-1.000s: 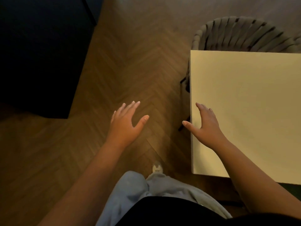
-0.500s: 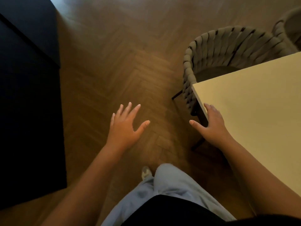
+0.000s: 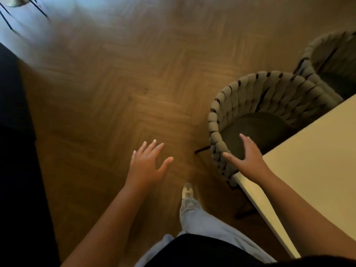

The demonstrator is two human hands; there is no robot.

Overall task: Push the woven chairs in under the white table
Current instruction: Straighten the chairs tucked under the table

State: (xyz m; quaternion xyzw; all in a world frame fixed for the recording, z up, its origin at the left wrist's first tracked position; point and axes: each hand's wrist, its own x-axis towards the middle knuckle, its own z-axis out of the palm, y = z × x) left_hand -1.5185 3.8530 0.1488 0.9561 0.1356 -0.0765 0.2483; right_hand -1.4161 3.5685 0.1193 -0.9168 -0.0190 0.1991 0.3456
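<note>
Vs half a sec ago: view has swung so the near woven chair sits fuller in frame, its dark seat now showing, and a second woven chair shows more at the right edge. Right hand no longer rests on the table corner; it's over the near chair's seat and armrest, fingers straight and spread, holding nothing. Can't tell if it touches the weave. Left hand is much as before: out over the floor, fingers splayed, empty.

Near chair stands at the corner of the white table, seat mostly out from under the top, only its right part tucked beneath the edge. Second chair is just behind it, along the same table side.

Floor is brown herringbone wood, lit pale at top left. Dark furniture fills the left edge. Person's light jeans leg and a pale shoe point forward between the hands.
</note>
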